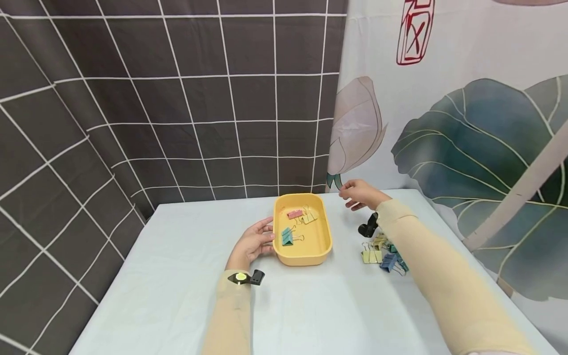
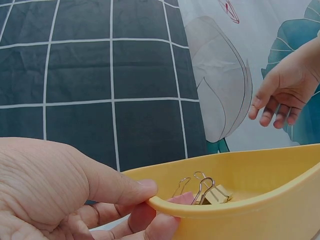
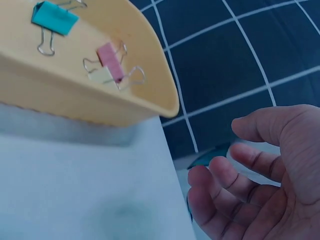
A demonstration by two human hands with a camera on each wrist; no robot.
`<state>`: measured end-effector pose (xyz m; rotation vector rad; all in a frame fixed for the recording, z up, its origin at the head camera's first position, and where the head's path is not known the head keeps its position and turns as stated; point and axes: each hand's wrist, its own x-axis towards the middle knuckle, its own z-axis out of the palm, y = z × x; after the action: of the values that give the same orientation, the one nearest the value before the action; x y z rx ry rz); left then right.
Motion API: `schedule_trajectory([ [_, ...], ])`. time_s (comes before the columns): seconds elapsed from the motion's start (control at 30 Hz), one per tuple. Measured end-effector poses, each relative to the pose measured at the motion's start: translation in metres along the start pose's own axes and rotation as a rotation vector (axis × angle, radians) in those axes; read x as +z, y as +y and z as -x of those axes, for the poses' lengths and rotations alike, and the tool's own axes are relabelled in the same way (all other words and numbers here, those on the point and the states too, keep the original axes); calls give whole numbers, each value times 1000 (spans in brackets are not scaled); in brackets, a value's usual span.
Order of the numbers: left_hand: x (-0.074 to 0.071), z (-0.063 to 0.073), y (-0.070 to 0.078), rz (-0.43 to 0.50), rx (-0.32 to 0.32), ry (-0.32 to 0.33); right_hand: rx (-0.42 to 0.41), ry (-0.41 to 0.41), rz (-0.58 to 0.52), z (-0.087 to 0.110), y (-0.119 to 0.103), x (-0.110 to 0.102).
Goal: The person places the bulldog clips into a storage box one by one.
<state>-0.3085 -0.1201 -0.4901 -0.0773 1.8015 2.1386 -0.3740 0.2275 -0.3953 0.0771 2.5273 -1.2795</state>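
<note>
A yellow tray (image 1: 303, 260) stands on the table, with a teal binder clip (image 1: 287, 236), a pink binder clip (image 1: 295, 214) and a pale yellow binder clip (image 1: 309, 218) inside. My left hand (image 1: 254, 242) pinches the tray's left rim; in the left wrist view its thumb (image 2: 135, 191) lies at the edge and the fingertips sit below it outside. To the right of the tray, apart from it, my right hand (image 1: 361, 194) hovers with loosely bent fingers and nothing in them, also seen in the right wrist view.
Several binder clips lie piled right of the tray: a yellow-green clip (image 1: 372, 255), a blue clip (image 1: 388, 262) and others partly hidden by the right forearm. Behind the white table (image 1: 186, 276) hang a dark grid curtain (image 1: 199, 108) and a leaf-patterned curtain (image 1: 470, 133).
</note>
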Motion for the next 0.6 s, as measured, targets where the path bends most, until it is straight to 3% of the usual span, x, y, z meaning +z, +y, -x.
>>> schedule_trajectory([
  [0.6,1,-1,-2,-6,3,-8,-12,-15,-86,22,58,-41],
])
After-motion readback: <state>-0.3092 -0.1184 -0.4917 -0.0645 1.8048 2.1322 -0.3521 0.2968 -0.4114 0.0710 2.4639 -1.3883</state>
